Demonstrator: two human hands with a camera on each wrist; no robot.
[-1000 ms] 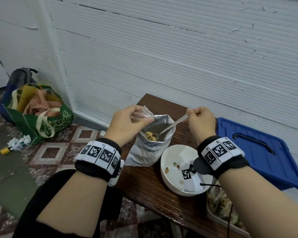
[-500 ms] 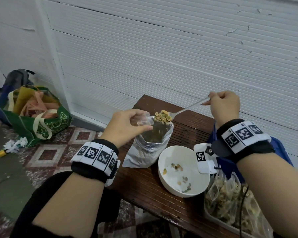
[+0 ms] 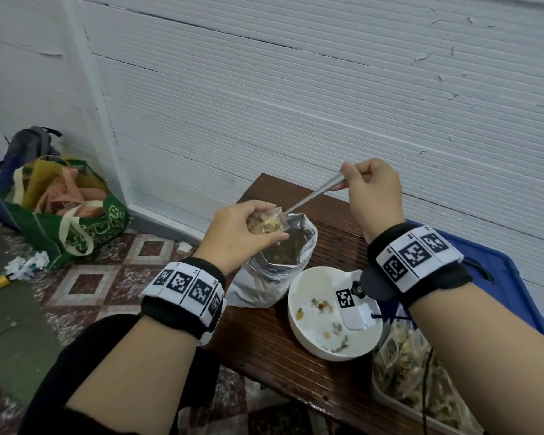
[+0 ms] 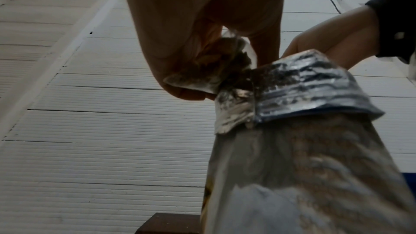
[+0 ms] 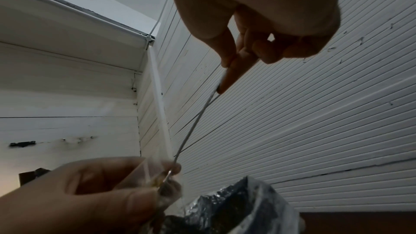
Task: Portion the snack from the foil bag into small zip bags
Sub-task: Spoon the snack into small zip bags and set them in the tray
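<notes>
An open silver foil bag [image 3: 277,268] [image 4: 299,92] [image 5: 227,207] stands on the brown table [image 3: 264,343], with dark snack mix inside. My left hand [image 3: 242,233] [image 4: 202,45] [image 5: 94,189] pinches a small clear zip bag [image 3: 266,222] [image 4: 216,67] [image 5: 157,175] just above the foil bag's mouth; yellow snack pieces show in it. My right hand [image 3: 371,186] [image 5: 252,29] pinches the handle of a metal spoon [image 3: 314,194] [image 5: 193,125]. The spoon slants down to the left, its bowl inside the zip bag's mouth.
A white bowl [image 3: 299,321] with a few crumbs sits right of the foil bag. A tray of filled zip bags [image 3: 402,368] lies at the lower right, a blue plastic lid [image 3: 515,293] behind it. A green tote bag [image 3: 73,227] stands on the tiled floor at left.
My right hand lifted a loaded spoon out of the foil bag and tipped it down into the zip bag, which now holds snack pieces. The left hand stayed over the foil bag.
</notes>
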